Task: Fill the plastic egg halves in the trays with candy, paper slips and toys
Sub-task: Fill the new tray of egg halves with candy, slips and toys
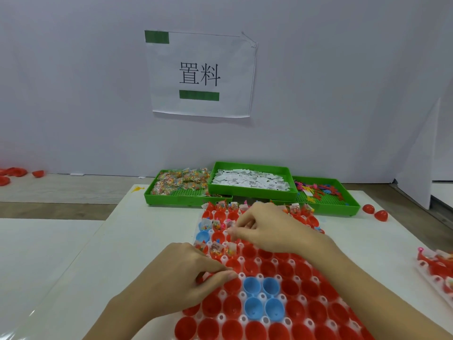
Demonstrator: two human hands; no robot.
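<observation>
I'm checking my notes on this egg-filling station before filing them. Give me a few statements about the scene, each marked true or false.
1. The tray of paper slips sits between the candy tray and the toy tray. True.
2. Every egg half in the egg tray is red. False: a few are blue, including four together near the front.
3. Both hands work over the egg tray. True: left hand, right hand.
4. The wall sign is handwritten in red. False: printed black characters with green bars.
</observation>
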